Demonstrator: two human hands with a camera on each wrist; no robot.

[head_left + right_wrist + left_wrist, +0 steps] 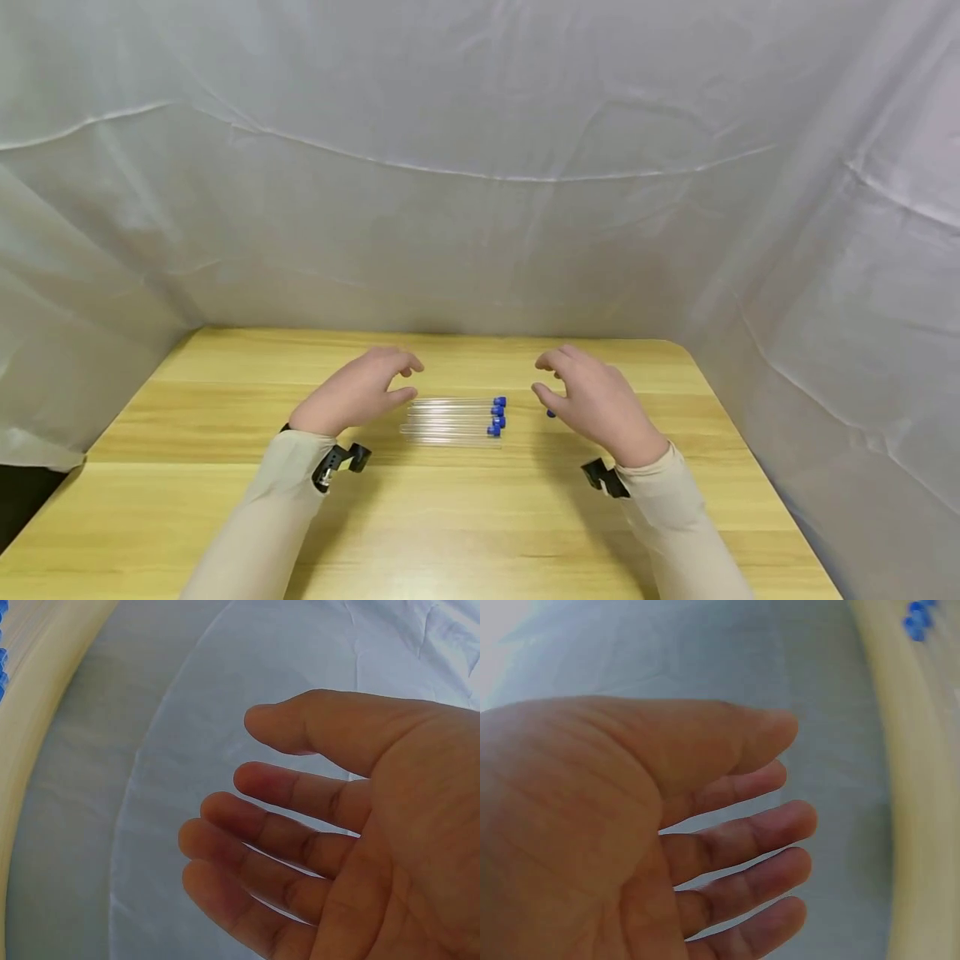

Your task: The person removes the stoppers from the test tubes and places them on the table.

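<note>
Head view: both hands hover over a wooden table [225, 467], palms facing each other, nothing held. Left hand [358, 392] sits just left of a small row of clear test tubes [450, 421], fingers loosely bent and parted, thumb near the tubes' closed ends. Can't tell if it touches them. Right hand [596, 402] is to the right of the row, apart from it, fingers relaxed and slightly curled, empty.

Tubes lie flat side by side at table centre, lengthwise left to right, blue caps [497, 415] all at the right end. One more bit of blue [551, 413] shows just under the right hand's thumb side, mostly hidden by the hand, can't say what it is.

Wrist views: left hand [630, 840] and right hand [352, 825] both show spread, relaxed fingers with gaps between them, palms bare. Blurred blue caps at frame corner in each.

Surroundings: white wrinkled sheet [480, 167] walls off back and both sides of the table. Beige sleeves [262, 517] on both arms, black wrist mounts [337, 462]. Nothing lies between the hands and the tubes.
</note>
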